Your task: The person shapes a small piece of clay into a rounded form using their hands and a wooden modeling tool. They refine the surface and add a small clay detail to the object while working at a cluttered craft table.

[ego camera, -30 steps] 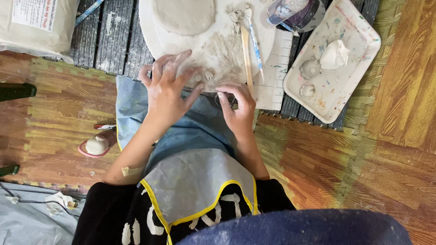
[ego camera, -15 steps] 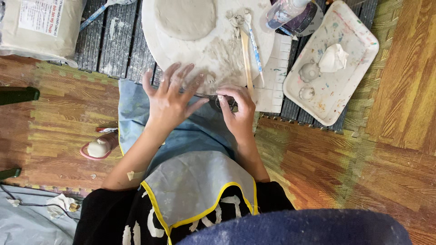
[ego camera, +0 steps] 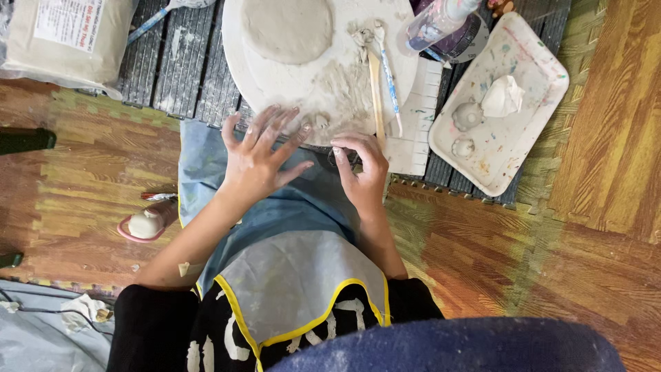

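My left hand (ego camera: 260,153) lies flat with its fingers spread on the near edge of a round white board (ego camera: 275,79). It holds nothing. My right hand (ego camera: 359,169) is at the board's near rim, its fingers curled and pinching a small dark thing (ego camera: 340,157) that I cannot identify. A flat grey clay disc (ego camera: 286,27) lies on the far part of the board. Smeared clay and small bits (ego camera: 339,93) sit just beyond my fingers. A wooden stick (ego camera: 376,89) and a blue-handled tool (ego camera: 390,76) lie on the board's right side.
A white paint-stained tray (ego camera: 530,69) with a crumpled white lump (ego camera: 501,96) and two clay bits is at the right. A clear spray bottle (ego camera: 437,24) stands behind the board. A large bag (ego camera: 62,34) is at top left, a pink dish holding clay (ego camera: 144,224) at left.
My left fingers have spread wider at the board's near edge. My right hand stays pinched at the rim. The view has shifted a little.
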